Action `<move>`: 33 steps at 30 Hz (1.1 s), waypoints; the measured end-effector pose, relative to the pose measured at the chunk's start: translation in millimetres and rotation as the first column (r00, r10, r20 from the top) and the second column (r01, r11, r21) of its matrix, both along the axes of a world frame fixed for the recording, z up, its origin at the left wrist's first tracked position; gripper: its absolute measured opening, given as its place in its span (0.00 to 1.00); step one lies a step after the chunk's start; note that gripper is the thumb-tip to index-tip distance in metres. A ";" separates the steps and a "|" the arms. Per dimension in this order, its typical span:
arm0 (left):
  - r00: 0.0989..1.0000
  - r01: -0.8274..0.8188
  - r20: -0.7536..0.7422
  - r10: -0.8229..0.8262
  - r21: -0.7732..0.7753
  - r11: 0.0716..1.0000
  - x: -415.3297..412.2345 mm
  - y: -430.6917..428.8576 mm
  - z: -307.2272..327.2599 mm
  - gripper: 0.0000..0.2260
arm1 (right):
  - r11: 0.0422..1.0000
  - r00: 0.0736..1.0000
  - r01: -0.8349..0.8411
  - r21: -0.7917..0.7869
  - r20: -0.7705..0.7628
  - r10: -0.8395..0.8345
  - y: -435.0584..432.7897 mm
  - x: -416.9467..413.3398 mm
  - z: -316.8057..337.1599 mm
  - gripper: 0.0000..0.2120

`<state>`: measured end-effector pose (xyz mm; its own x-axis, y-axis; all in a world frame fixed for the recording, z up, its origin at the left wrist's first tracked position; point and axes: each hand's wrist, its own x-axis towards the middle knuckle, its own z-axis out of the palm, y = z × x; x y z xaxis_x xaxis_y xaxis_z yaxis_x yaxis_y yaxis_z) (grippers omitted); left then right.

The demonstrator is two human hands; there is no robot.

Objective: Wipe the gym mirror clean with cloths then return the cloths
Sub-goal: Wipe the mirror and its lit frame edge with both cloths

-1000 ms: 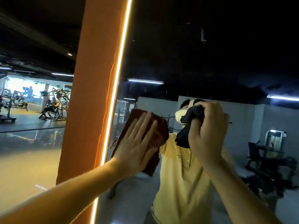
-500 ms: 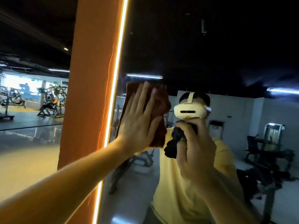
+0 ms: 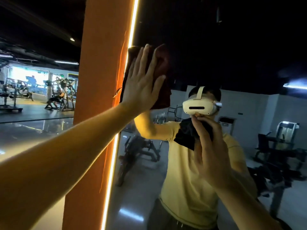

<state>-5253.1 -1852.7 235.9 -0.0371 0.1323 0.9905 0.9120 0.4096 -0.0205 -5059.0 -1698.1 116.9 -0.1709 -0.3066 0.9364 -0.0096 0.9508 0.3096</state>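
Left hand, fingers straight, presses brown cloth on mirror, upper centre; right hand grips black cloth, centre right.

Dark red-brown plain fabric cloth, black crumpled fabric cloth, solid orange wall pillar, warm yellow-white glowing light strip, reflected pale yellow plain shirt, off-white headset with black front slot

brown cloth, black cloth partly hidden
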 end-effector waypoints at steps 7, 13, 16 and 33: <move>0.999 0.044 -0.025 -0.046 -0.087 0.995 -12.6 1.2 -169.3 0.31 | 0.999 0.999 -0.036 0.003 -0.002 0.036 -4.3 -15.6 -11.1 0.19; 0.999 0.010 -0.048 -0.024 -0.284 0.959 -21.4 -25.5 -193.7 0.31 | 1.000 0.997 0.005 0.028 0.080 -0.007 -3.3 -19.0 -17.4 0.25; 1.000 0.015 -0.016 -0.018 -0.171 0.985 -16.0 -17.8 -91.0 0.31 | 0.988 0.987 0.104 0.111 0.112 -0.116 0.8 -21.3 -24.3 0.29; 0.992 -0.001 -0.120 -0.034 -0.284 0.959 -7.4 -26.3 -144.3 0.28 | 0.979 0.986 0.164 0.121 0.020 -0.168 -5.4 -24.5 -13.0 0.17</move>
